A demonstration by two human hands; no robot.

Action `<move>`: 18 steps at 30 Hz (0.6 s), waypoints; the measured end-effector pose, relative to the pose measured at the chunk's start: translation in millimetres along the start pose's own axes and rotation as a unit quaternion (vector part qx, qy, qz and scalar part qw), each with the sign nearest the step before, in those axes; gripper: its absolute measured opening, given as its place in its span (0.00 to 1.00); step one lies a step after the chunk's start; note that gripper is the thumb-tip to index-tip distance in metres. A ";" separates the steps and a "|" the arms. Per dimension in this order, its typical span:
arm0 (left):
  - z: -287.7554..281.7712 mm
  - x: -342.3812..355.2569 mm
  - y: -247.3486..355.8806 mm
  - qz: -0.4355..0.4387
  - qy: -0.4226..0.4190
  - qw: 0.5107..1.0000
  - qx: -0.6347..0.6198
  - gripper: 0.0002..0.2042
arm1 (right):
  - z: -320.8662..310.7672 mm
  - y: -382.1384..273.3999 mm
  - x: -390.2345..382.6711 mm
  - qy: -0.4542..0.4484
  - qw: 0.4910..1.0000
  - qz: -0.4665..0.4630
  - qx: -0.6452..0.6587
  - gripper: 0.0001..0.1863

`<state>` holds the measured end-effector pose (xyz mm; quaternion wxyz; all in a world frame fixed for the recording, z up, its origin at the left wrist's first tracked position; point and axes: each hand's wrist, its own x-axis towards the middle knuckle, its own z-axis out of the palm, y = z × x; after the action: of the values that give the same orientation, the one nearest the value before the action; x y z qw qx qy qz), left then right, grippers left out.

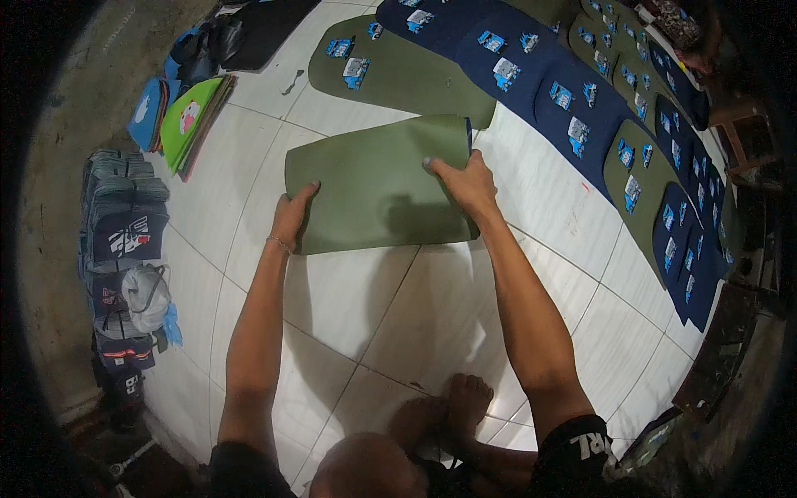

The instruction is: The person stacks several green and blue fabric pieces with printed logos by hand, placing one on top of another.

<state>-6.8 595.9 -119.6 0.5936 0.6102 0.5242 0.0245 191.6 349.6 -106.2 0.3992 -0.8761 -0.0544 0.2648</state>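
Both my hands hold an olive-green fabric panel (pixel 374 178) above the white tiled floor. My left hand (pixel 292 217) grips its left edge, thumb on top and fingers hidden underneath. At the opposite edge my right hand (pixel 466 184) is closed on it the same way, thumb on the upper face. A strip of dark navy shows at the panel's upper right corner, so another layer seems to lie beneath. Just beyond it a green panel with blue printed patches (pixel 403 70) lies flat on the tiles.
Overlapping navy printed panels (pixel 519 70) and a green printed panel (pixel 638 166) curve along the right. Tied bundles of dark fabric (pixel 124 207) and a white plastic bag (pixel 147 297) line the left. Bright green pieces (pixel 189 124) lie at upper left. My bare feet (pixel 469 398) are below.
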 end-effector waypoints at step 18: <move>-16.3 -4.4 15.7 -0.038 -0.071 0.996 0.029 0.38 | 7.2 22.4 7.1 -0.071 0.976 0.049 0.199 0.32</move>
<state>-9.9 608.4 -100.4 0.6122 0.6070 0.5035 -0.0565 191.5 341.4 -129.4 0.5475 -0.7595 0.0144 0.3510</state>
